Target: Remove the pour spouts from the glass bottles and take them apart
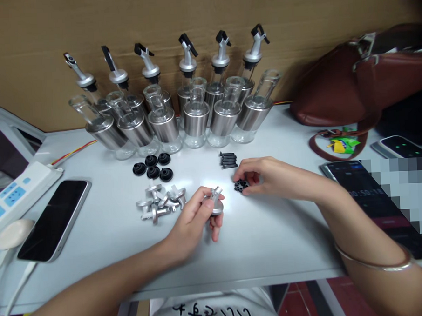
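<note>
My left hand [199, 212] is closed around a silver pourer spout [217, 205], its narrow tip pointing up and its round flange below. My right hand [255, 177] reaches down to a small cluster of black round parts [240, 186] on the table. Its thumb and forefinger are bent in a pinch at the cluster's edge; the exact piece between them is partly hidden. Just behind that hand lie several thin black pins [228, 160] side by side. Left of my left hand is a pile of silver pourer spouts [160, 202], with several black rubber stoppers [153, 171] behind it.
Several open glass bottles with steel bands [163, 125] form a front row; behind stand bottles topped with pourers [187, 61]. A power strip [13, 199] and phone [54, 220] are left. A brown bag [333, 82], candy wrappers [345, 145] and a timer phone [352, 189] are right.
</note>
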`<state>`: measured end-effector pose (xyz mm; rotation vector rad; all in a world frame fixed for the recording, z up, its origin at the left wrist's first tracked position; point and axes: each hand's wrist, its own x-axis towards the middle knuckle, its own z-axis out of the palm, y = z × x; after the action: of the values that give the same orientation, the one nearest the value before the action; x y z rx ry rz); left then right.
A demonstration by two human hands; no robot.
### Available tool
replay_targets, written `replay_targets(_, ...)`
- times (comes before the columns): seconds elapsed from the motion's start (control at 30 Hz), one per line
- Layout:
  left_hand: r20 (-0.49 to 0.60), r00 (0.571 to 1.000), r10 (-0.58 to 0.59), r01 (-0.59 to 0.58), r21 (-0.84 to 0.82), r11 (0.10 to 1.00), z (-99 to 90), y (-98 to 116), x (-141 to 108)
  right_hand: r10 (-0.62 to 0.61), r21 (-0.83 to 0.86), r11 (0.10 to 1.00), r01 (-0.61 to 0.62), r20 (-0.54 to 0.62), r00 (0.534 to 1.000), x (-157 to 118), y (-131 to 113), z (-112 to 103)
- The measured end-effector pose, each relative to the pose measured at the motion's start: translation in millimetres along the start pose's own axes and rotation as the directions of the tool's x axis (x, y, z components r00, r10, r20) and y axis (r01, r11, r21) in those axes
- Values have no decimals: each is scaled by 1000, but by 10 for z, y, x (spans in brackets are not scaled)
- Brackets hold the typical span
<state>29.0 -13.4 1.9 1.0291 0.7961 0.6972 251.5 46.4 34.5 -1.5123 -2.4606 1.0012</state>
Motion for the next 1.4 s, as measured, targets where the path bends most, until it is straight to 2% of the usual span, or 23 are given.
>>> replay_targets(0.17,2,1000,-4,4,10,1000,-4,-7,-1,-34,17,999,34,2,999,-6,20,16)
replay_targets(0.4,10,1000,0,-1,7,1000,-8,-19,-17,-157,49,987,156,21,987,23,26,54)
replay_targets(0.57,-17,1000,-21,22,16,1000,9,18,-17,-140,65,988,140,-11,990,4,10,31)
replay_targets(0.67,-41,999,-30,31,43,999,14,29,-13,-122,64,989,131,-130,984,-15,-66,18)
replay_targets(0.77,-45,999,-16,17,25,1000,2,8,-6,-182,141,966,218,-232,956,-24,-197,65)
replay_targets(0.87,-16,1000,11,-11,-42,999,-14,-18,0,-286,278,903,327,-179,941,-26,-339,174)
replay_targets(0.93,-2,1000,31,-31,-84,996,-15,-19,-4,-318,317,882,347,-142,938,-30,-412,246)
replay_targets(1.07,-50,997,64,-69,-95,993,4,8,-47,-335,249,897,365,-155,929,-53,-484,322)
replay_targets(1.13,-71,991,113,-116,-41,992,3,10,-81,-368,179,896,405,-208,906,-65,-499,342)
replay_targets(1.23,-103,959,265,-248,153,957,-40,-13,-124,-441,78,866,494,-350,827,-79,-527,389)
replay_targets(1.3,-87,910,404,-355,339,871,-91,-23,-131,-447,79,851,519,-409,795,-87,-553,429)
replay_targets(1.33,-54,878,476,-409,433,803,-119,-19,-126,-426,118,851,512,-415,804,-93,-566,449)
replay_targets(1.4,60,796,602,-506,613,607,-172,16,-100,-340,270,847,457,-386,858,-103,-590,482)
